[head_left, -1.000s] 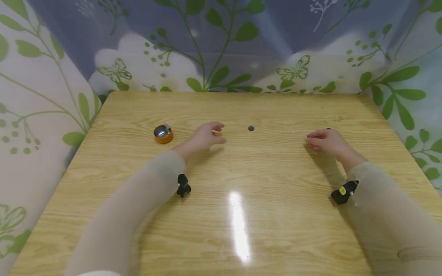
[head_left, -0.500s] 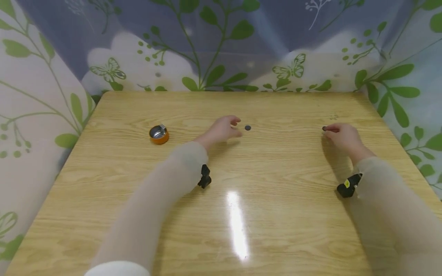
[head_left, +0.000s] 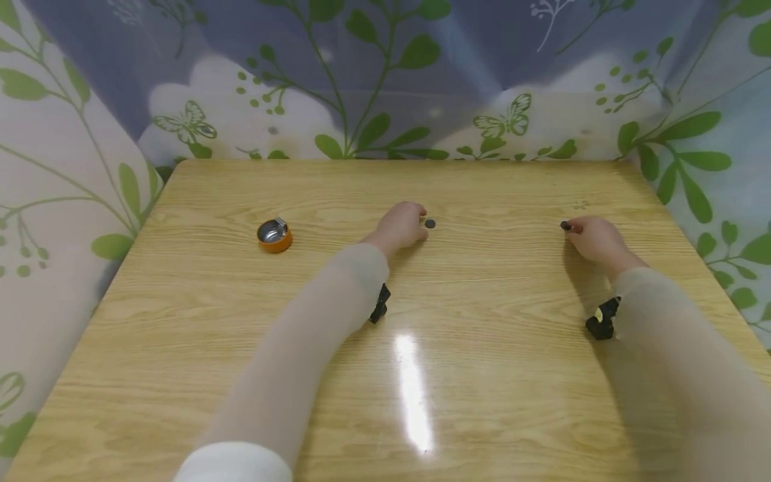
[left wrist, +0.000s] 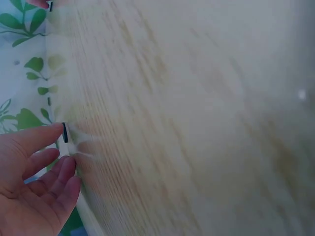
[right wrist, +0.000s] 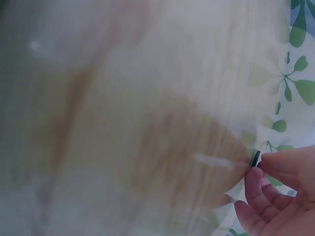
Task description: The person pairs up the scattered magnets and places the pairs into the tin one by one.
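A small dark round disc (head_left: 430,223) lies on the table at the fingertips of my left hand (head_left: 403,224). In the left wrist view, that disc (left wrist: 65,132) shows edge-on. One fingertip is at its upper end, while the lower fingers stay a little apart from it. My right hand (head_left: 596,237), farther right, pinches a second dark disc (head_left: 565,225) between thumb and finger. Seen from the right wrist, this second disc (right wrist: 254,158) is tilted at the fingertips, close to the tabletop. What kind of discs they are cannot be told.
A small round orange container (head_left: 274,236), with a shiny metal inside and a metal piece at its rim, stands on the left of the wooden table (head_left: 482,375). A leaf-patterned cloth (head_left: 385,80) hangs behind the table and along both sides.
My left hand has moved right to the first disc. My right hand has shifted slightly right and now pinches the second disc, which was mostly hidden behind it earlier.
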`<state>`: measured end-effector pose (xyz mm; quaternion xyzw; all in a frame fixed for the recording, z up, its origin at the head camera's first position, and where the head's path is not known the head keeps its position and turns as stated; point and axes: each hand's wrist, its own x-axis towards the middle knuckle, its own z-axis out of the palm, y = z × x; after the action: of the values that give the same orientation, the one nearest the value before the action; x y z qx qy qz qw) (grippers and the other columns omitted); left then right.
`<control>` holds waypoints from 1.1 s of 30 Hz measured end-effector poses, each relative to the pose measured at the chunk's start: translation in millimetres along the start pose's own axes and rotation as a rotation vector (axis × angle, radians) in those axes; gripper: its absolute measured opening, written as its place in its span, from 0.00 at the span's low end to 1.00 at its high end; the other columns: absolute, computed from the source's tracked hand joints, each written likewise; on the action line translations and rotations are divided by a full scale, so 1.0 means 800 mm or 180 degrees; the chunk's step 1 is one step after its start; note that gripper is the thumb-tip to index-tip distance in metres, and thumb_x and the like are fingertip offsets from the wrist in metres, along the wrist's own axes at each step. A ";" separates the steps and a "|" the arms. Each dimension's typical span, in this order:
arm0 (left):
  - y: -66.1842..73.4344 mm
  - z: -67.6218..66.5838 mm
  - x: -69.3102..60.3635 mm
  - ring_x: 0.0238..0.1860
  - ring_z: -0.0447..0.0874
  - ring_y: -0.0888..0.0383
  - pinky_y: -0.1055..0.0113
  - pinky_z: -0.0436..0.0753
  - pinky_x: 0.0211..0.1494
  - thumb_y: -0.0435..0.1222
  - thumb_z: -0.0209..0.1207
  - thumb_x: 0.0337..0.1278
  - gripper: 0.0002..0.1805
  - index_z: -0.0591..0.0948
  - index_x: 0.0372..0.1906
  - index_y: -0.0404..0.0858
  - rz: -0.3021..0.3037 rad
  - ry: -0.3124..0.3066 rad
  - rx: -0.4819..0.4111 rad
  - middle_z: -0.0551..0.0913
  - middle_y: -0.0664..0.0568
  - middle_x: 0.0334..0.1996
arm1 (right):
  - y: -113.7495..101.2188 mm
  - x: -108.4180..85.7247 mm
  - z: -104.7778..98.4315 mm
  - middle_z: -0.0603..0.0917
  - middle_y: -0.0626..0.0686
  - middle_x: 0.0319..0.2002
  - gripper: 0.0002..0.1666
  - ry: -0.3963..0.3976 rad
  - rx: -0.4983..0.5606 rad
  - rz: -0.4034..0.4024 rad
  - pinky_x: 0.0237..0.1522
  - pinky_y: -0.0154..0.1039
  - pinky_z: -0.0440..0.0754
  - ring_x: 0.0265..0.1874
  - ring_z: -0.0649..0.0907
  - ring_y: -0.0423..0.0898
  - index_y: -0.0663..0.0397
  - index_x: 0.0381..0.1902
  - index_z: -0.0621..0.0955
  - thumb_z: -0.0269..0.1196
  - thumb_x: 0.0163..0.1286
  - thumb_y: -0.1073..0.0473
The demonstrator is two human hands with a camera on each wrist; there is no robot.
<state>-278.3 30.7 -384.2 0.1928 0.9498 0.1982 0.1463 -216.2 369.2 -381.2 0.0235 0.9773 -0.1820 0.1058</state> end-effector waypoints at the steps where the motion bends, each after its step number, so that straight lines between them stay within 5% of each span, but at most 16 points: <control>1: 0.001 0.001 0.002 0.59 0.69 0.53 0.64 0.67 0.62 0.36 0.58 0.59 0.26 0.71 0.63 0.37 -0.0013 0.0003 0.0040 0.75 0.49 0.58 | -0.001 0.001 0.000 0.68 0.75 0.56 0.24 -0.0034 -0.0004 0.0009 0.57 0.61 0.63 0.55 0.67 0.71 0.76 0.59 0.66 0.48 0.71 0.64; 5: 0.005 0.004 0.009 0.61 0.67 0.54 0.63 0.66 0.63 0.35 0.56 0.61 0.23 0.73 0.62 0.40 -0.0059 0.0045 0.0104 0.73 0.51 0.59 | -0.003 0.003 -0.002 0.63 0.75 0.59 0.24 -0.0158 -0.0030 -0.0032 0.61 0.61 0.57 0.59 0.61 0.72 0.74 0.61 0.65 0.47 0.72 0.63; 16: 0.013 0.012 0.018 0.53 0.75 0.56 0.64 0.73 0.55 0.37 0.58 0.61 0.12 0.83 0.49 0.42 -0.0007 0.0232 0.0098 0.80 0.53 0.51 | -0.006 0.005 0.001 0.66 0.79 0.55 0.22 -0.0185 -0.0266 -0.0364 0.55 0.61 0.65 0.56 0.66 0.72 0.78 0.58 0.66 0.48 0.68 0.70; 28: 0.035 0.008 0.019 0.47 0.77 0.56 0.62 0.77 0.47 0.36 0.62 0.57 0.08 0.84 0.42 0.43 -0.0115 0.0034 0.0074 0.81 0.55 0.46 | -0.035 0.005 0.014 0.74 0.76 0.47 0.17 -0.0097 -0.0527 -0.0905 0.50 0.59 0.71 0.48 0.73 0.70 0.78 0.52 0.73 0.50 0.67 0.73; 33: 0.042 0.008 0.017 0.49 0.77 0.56 0.62 0.77 0.49 0.36 0.62 0.57 0.10 0.84 0.45 0.43 -0.0108 0.0035 0.0098 0.81 0.55 0.48 | -0.048 0.005 0.016 0.75 0.75 0.46 0.17 -0.0143 -0.0433 -0.0891 0.48 0.57 0.72 0.48 0.73 0.68 0.77 0.52 0.74 0.51 0.67 0.73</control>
<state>-277.9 67.3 -377.6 0.1779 0.9567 0.1822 0.1414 -220.4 328.7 -380.3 -0.1242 0.9785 -0.1289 0.1026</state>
